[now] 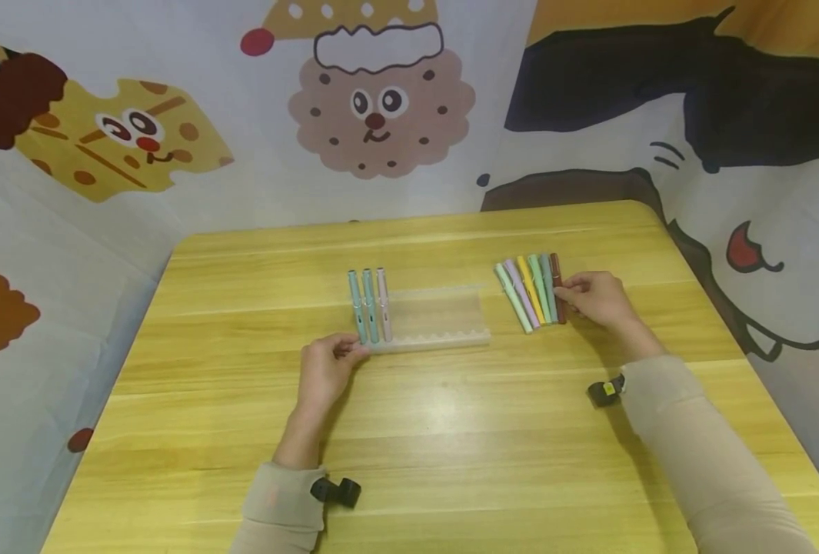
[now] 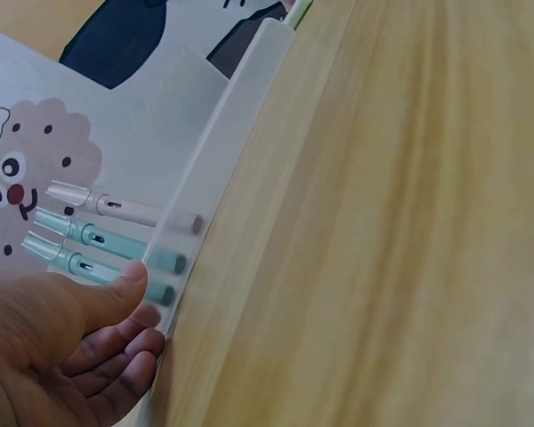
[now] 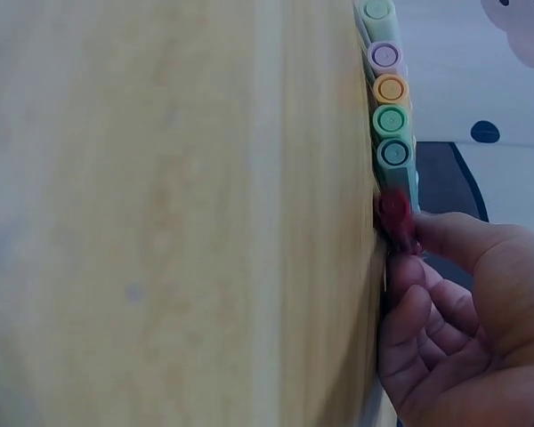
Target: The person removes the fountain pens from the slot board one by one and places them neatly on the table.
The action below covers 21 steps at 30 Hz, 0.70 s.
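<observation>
A clear pen rack (image 1: 444, 342) with a notched front lies on the table. At its left end rest two teal pens (image 1: 371, 308) and a pale pink pen (image 1: 384, 304), side by side. My left hand (image 1: 326, 369) grips the rack's front left corner, thumb (image 2: 125, 289) on top and fingers curled at the edge. Over on the right, my right hand (image 1: 599, 298) pinches a dark red pen (image 1: 556, 269) between thumb and fingertips. That pen is at the right end of a fanned row, beside a grey-teal pen (image 3: 394, 153).
Also in the row are a green pen (image 1: 537, 277), a yellow pen (image 1: 530, 288), a lilac pen (image 1: 522, 291) and a pale mint pen (image 1: 513, 296). The wooden table (image 1: 444, 446) ends at the back against a cartoon-printed cloth (image 1: 243, 200).
</observation>
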{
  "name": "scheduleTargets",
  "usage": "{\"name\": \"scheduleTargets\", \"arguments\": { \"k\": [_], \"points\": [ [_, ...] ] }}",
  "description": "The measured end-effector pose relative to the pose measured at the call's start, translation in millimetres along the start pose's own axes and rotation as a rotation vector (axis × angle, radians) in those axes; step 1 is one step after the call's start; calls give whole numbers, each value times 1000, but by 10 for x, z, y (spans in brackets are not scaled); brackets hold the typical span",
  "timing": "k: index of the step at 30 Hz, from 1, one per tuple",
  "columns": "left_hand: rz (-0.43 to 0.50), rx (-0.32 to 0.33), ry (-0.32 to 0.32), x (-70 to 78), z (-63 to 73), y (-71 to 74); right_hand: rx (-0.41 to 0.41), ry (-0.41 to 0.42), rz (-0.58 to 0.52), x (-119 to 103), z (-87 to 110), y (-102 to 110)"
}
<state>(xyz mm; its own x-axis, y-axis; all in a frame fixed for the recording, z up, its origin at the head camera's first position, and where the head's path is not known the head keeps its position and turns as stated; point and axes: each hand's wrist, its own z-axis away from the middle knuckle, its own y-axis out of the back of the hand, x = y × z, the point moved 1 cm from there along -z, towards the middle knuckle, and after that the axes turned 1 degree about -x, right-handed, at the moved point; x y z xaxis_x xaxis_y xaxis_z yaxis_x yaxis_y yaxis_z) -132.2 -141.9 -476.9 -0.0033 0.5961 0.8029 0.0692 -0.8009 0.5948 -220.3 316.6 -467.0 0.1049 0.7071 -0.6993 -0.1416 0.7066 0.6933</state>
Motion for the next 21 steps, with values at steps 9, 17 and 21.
{"name": "scheduleTargets", "arguments": {
  "k": [9,17,21],
  "points": [
    [-5,-1,-1,-1,4,-4,32,-38,11,-25,11,-10],
    [1,0,-6,-4,6,-7,35,-39,4,8,17,-8],
    [1,1,-9,-3,3,-3,21,-29,-5,19,12,-5]
  ]
}}
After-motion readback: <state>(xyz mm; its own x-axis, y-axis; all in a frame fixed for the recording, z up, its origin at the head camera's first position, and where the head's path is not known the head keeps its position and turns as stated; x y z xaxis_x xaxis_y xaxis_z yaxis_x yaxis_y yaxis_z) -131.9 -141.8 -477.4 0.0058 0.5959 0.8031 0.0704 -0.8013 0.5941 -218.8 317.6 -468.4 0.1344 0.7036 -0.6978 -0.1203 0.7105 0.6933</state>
